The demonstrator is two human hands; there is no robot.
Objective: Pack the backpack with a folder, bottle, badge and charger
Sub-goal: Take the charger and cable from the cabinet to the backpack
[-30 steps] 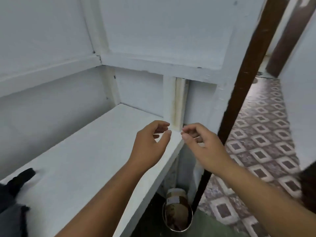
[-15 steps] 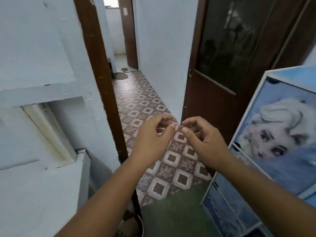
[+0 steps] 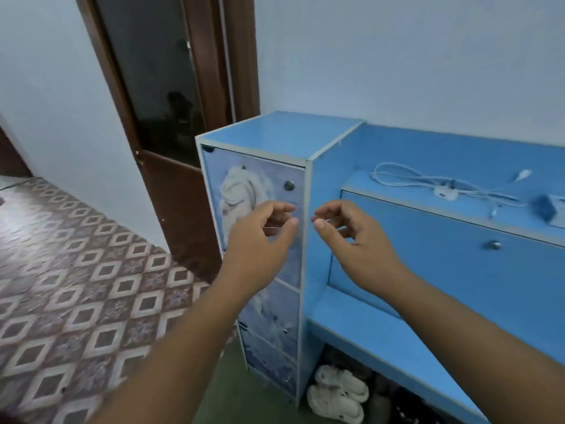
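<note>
A white charger (image 3: 446,191) with a coiled white cable lies on the upper ledge of a blue cabinet (image 3: 428,270) at the right. A small dark blue object (image 3: 544,206) sits beside it at the frame's edge; I cannot tell what it is. My left hand (image 3: 263,237) and my right hand (image 3: 351,237) hover side by side in front of the cabinet, fingers loosely curled and apart, holding nothing. The right hand is well left of and below the charger. No backpack, folder, bottle or badge is in view.
A tall narrow blue cupboard (image 3: 260,139) with picture doors stands left of the ledge. A brown door (image 3: 171,117) is behind it. Patterned floor tiles (image 3: 76,286) spread to the left. White clogs (image 3: 336,393) sit under the blue bench (image 3: 382,338).
My view has swung right, from the white shelf past the hallway to the blue cabinet. Both hands stayed raised together, and their fingertips have drawn slightly apart.
</note>
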